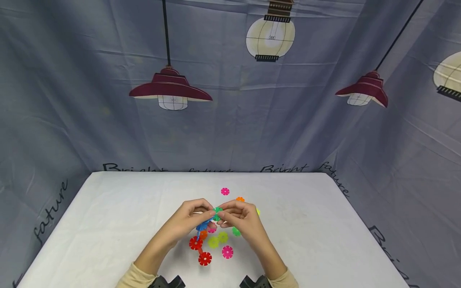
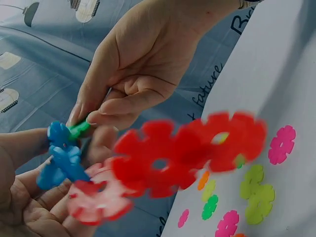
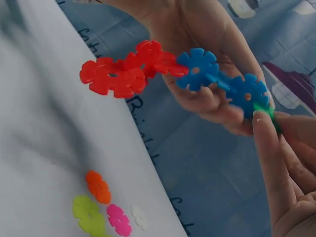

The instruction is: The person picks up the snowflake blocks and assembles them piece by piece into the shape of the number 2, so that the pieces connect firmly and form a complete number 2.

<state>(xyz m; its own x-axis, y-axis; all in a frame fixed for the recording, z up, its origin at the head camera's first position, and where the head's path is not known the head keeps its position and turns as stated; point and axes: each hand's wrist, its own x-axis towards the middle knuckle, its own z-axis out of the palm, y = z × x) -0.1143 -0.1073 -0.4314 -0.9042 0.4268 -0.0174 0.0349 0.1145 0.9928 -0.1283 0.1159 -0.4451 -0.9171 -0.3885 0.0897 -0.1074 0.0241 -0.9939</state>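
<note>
A chain of flower-shaped snowflake discs hangs between my hands above the table. Two red discs (image 1: 205, 259) form its lower end, and blue discs (image 3: 196, 69) make up its upper part. My left hand (image 1: 192, 218) grips the chain by the blue discs, which show between thumb and fingers in the left wrist view. My right hand (image 1: 243, 216) pinches a green disc (image 1: 217, 213) between thumb and forefinger. The green disc meets the edge of the end blue disc (image 3: 248, 95) in the right wrist view. Fingertips hide part of that joint.
Loose discs lie on the white table (image 1: 306, 224) around and below the hands: pink (image 1: 227, 252), yellow-green (image 1: 213, 242), orange (image 1: 240, 199) and green (image 1: 236, 231). A pink disc (image 1: 225, 191) lies farther back. A grey curtain (image 1: 230, 132) surrounds the table's back and sides.
</note>
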